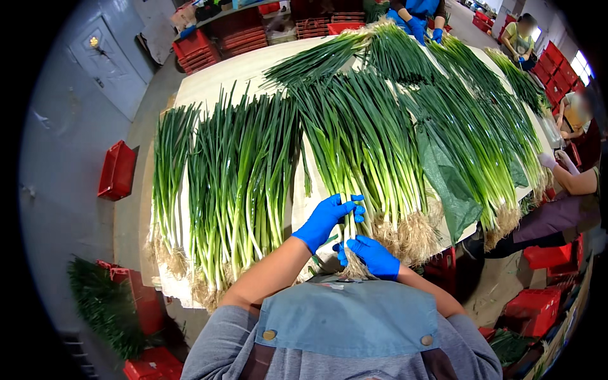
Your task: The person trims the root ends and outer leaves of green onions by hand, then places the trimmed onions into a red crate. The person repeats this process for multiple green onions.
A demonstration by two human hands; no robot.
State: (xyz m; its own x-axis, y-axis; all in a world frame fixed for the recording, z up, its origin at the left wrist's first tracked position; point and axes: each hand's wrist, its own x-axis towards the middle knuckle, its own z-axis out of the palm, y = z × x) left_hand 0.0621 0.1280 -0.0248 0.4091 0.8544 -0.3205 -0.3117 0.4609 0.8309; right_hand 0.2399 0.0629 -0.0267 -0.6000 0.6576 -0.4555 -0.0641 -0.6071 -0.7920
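Note:
My left hand (328,219), in a blue glove, is closed around the pale stems of a few green onions (350,227). Lower down, my right hand (373,256), gloved alike, grips the same stems just above their stringy roots (354,266). The roots hang close to the bib of my apron (346,316). Right beside my hands lies a thick pile of green onions (375,142), leaves pointing away and roots towards me. To my left another wide row of green onions (242,180) lies the same way, with a narrower bunch (168,175) past it.
Across the pale table (223,66), a person's blue-gloved hands (418,29) touch more onions. A green plastic sheet (449,190) drapes over the right edge near a co-worker's hand (547,160). Red crates (116,170) stand on the floor, with others stacked (195,51) behind the table.

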